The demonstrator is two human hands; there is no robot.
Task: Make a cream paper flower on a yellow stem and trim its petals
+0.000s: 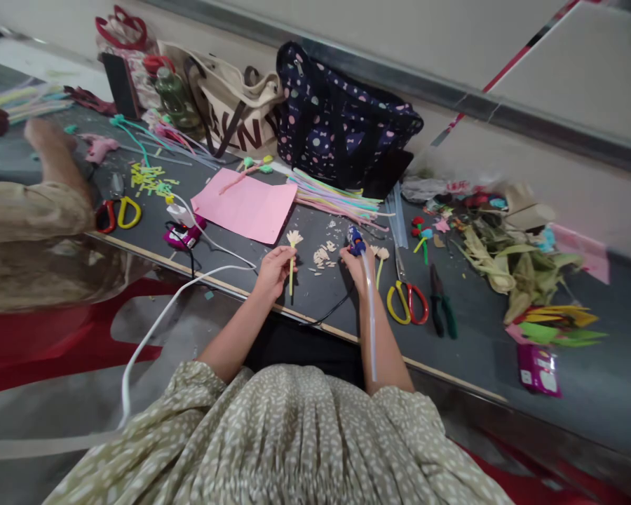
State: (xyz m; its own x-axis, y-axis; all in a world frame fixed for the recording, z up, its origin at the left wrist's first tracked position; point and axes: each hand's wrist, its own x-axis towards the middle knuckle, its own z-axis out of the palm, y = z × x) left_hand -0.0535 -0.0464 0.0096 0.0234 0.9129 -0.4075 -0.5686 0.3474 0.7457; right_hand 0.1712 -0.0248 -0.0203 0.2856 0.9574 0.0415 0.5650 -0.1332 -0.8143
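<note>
Pinched upright in my left hand (pixel 274 272) is a small craft flower (pixel 294 238) with cream petals and a yellow-green stem. My right hand (pixel 353 266) grips a blue hot glue gun (pixel 356 242), and a long clear glue stick (pixel 371 315) trails from its back over my forearm. Loose cream petal pieces (pixel 324 254) lie on the dark table between both hands. Just right of the glue gun rests a second cream flower (pixel 381 254), partly hidden by my right hand.
Scissors (pixel 399 298) and green-handled pliers (pixel 442 308) lie to the right, before a heap of dried husks (pixel 489 259). Pink paper (pixel 247 207), pipe cleaners (pixel 336 196) and bags (pixel 341 119) are behind. A white cable (pixel 160 319) crosses the table edge; another person's arm (pixel 57 158) rests at left.
</note>
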